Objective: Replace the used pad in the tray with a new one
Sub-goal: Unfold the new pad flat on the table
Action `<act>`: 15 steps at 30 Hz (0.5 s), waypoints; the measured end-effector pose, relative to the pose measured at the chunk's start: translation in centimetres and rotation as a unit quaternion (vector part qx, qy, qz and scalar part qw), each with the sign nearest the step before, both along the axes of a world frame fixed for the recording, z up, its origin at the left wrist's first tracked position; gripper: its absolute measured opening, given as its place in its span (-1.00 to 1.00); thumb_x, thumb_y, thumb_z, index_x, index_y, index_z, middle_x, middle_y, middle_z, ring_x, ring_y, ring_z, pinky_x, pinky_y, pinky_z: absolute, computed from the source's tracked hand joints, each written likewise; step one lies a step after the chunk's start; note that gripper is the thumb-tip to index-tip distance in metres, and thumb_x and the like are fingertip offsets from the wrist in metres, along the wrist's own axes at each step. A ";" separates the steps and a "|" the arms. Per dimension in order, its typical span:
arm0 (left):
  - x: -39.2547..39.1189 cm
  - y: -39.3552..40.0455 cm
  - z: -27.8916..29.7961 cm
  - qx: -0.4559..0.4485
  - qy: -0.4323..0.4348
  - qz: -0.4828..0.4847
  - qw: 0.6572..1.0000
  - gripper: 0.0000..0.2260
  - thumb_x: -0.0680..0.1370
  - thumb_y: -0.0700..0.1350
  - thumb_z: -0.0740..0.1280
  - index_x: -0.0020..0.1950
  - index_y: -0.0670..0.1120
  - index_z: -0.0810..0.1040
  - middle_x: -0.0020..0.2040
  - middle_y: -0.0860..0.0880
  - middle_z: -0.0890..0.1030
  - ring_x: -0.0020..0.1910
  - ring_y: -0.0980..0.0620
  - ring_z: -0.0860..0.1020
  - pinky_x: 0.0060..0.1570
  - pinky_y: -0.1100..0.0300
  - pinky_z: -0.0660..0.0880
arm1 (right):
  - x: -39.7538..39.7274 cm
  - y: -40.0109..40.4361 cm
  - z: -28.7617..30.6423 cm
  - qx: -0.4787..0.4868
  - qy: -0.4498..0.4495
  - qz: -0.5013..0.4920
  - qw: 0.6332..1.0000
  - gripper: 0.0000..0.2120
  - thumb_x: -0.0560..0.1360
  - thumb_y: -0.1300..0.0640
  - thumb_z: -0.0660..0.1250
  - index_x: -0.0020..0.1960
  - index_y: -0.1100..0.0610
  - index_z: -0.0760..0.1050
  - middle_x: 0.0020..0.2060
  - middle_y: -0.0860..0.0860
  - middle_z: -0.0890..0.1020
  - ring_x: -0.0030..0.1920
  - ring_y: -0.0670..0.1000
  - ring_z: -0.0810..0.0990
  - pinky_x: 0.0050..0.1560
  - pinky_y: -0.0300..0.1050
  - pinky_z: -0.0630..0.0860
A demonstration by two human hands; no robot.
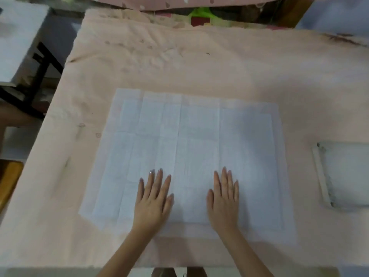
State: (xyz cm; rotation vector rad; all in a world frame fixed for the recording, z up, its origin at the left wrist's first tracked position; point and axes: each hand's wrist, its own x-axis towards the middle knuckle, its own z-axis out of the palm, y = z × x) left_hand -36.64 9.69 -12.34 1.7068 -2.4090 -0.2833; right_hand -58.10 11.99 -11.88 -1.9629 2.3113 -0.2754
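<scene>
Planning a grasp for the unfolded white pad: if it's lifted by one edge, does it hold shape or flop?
Probably flops: the pad is a thin sheet with fold creases, lying flat on the pink cloth. Likely light for its area; the border looks almost see-through. It may slide or bunch if pushed; the left hand and right hand press it flat, fingers straight.

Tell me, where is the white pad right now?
The pad lies spread flat in the middle of the pink cloth, under both flat hands, left and right, at its near edge.
</scene>
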 end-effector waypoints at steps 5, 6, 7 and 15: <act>-0.7 2.9 -0.7 0.029 -0.051 -0.020 0.998 -0.50 0.64 0.08 -0.06 0.51 -0.13 0.23 0.53 -0.17 0.18 0.52 -0.16 0.10 0.42 -0.25 0.08 | -1.8 1.4 -0.4 0.021 -0.004 0.015 1.000 -0.50 0.62 0.01 -0.10 0.47 0.20 0.26 0.48 0.17 0.23 0.50 0.12 0.13 0.45 0.19 0.11; -0.9 2.9 -0.7 0.032 -0.052 -0.016 0.998 -0.50 0.63 0.07 -0.04 0.51 -0.13 0.22 0.53 -0.17 0.18 0.52 -0.16 0.10 0.43 -0.25 0.07 | -2.2 1.3 -0.4 0.024 -0.005 0.017 1.000 -0.50 0.63 0.02 -0.10 0.47 0.19 0.26 0.48 0.16 0.23 0.50 0.12 0.14 0.45 0.18 0.12; -1.2 2.8 -0.7 0.034 -0.050 -0.014 0.998 -0.50 0.63 0.07 -0.02 0.51 -0.13 0.22 0.53 -0.16 0.17 0.52 -0.16 0.10 0.43 -0.25 0.06 | -2.6 1.4 -0.4 0.027 -0.005 0.018 0.999 -0.50 0.63 0.01 -0.11 0.47 0.19 0.26 0.48 0.15 0.23 0.50 0.11 0.14 0.45 0.17 0.12; -3.0 3.7 0.3 0.061 -0.051 -0.039 0.996 -0.40 0.59 0.17 0.02 0.55 -0.10 0.09 0.56 -0.15 0.05 0.55 -0.12 -0.05 0.46 -0.19 -0.08 | -5.0 3.5 -0.3 0.045 0.012 0.015 0.999 -0.49 0.62 -0.02 -0.09 0.51 0.15 0.16 0.50 0.10 0.18 0.52 0.05 0.09 0.49 0.10 0.04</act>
